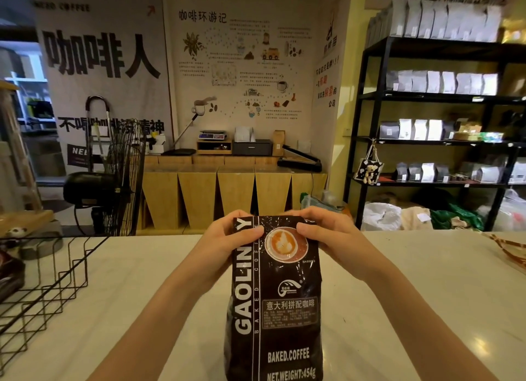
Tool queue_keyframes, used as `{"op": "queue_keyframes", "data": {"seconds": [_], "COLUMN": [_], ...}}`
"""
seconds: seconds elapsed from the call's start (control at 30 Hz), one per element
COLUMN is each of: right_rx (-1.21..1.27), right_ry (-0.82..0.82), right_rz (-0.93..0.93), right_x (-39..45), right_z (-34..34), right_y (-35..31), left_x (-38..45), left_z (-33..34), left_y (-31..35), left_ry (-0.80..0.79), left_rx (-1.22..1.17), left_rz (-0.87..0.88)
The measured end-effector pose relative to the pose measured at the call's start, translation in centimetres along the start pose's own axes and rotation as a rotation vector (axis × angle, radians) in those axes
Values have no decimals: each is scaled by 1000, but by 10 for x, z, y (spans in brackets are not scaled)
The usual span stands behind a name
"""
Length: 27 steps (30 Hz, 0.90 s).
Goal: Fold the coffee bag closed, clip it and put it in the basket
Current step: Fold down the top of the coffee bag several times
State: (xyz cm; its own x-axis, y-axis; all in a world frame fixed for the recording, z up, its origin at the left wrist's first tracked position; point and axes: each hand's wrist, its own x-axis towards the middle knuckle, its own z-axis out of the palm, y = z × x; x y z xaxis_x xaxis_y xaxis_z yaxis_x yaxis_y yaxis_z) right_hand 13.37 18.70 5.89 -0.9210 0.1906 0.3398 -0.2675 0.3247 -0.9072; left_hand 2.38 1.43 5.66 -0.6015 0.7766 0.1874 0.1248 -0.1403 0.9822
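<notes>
coffee bag (274, 295) upright on counter (427, 295), frame centre | left hand (227, 235) + right hand (324, 232) fingers pinching its top fold | looks crinkly, slick, bottom-heavy; grip top corners | basket (42, 289) at left

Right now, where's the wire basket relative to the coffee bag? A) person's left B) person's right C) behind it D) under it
A: the wire basket sits at the counter's left edge, while the coffee bag stands centre, gripped at its top by both hands.
</notes>
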Motion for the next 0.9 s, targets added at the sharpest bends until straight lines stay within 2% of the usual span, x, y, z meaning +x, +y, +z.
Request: {"op": "queue_keyframes", "data": {"seconds": [0.17,0.27,0.53,0.9], "right_rx": [23,18,93,76], "right_ry": [64,80,96,145], "right_rz": [-63,-105,-32,-7], "right_x": [-2,-4,-3,-2], "right_z": [7,9,8,7], "right_y": [-4,-8,-8,-9], "left_x": [0,-1,-1,2], "left_z": [10,14,3,13], "left_y": [0,1,6,1], "left_ry": [91,124,11,131], "left_rx": [-58,-87,-92,-121], "left_rz": [82,63,79,49]}}
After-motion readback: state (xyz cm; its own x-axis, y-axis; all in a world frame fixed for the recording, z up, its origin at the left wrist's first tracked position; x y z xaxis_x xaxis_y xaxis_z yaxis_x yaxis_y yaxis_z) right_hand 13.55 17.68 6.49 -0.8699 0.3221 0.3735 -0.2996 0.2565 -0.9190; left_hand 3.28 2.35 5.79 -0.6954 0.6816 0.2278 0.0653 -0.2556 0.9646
